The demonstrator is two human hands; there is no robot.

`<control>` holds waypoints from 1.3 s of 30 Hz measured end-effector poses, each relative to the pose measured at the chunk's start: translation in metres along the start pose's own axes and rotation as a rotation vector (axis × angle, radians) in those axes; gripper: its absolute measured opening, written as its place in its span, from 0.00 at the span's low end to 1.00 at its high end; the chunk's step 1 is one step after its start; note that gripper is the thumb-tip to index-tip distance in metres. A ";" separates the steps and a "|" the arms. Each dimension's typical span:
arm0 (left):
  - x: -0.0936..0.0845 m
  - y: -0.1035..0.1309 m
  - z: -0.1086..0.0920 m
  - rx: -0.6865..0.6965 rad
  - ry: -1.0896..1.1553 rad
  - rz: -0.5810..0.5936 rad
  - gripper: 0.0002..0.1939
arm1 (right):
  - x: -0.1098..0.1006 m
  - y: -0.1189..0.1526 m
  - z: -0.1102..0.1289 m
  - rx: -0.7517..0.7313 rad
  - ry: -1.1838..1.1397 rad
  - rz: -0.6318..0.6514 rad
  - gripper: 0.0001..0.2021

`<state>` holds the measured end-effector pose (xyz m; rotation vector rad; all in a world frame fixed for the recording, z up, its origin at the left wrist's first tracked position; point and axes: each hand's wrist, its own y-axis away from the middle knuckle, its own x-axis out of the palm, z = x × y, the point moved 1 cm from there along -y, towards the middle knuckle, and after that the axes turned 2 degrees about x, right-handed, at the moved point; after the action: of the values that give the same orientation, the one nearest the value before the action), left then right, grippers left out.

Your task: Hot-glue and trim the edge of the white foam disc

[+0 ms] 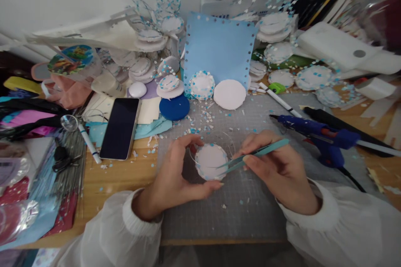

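Observation:
A small white disc [211,161] with white and pale blue bits round its rim is held over the cutting mat between the thumb and fingers of my left hand [175,171]. Thin clear wire loops [231,142] curve out around it. Pinched in my right hand [274,169] is a pair of teal tweezers [266,149], slanting down to the left. Their tips meet the disc's right side; whether they grip a bit there is too small to tell.
Loose white and blue bits [203,123] litter the grey cutting mat [225,221]. A blue glue gun [316,131] lies at right, a phone [120,128] at left. Behind are a blue board [219,50], a white disc [229,94] and a dark blue lid [174,107].

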<state>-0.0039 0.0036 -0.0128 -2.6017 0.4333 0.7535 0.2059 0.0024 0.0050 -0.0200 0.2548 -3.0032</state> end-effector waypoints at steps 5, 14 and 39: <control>0.000 0.000 -0.001 0.021 0.024 -0.004 0.40 | 0.000 0.000 0.000 -0.013 0.001 0.015 0.04; -0.001 0.000 0.000 0.011 0.030 -0.006 0.41 | -0.001 0.001 0.000 -0.014 -0.014 -0.009 0.04; 0.000 0.000 0.002 0.005 0.045 -0.012 0.41 | -0.002 0.002 0.001 -0.058 0.000 0.017 0.06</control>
<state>-0.0052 0.0040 -0.0140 -2.6186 0.4316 0.6901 0.2078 0.0001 0.0053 -0.0236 0.3398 -2.9783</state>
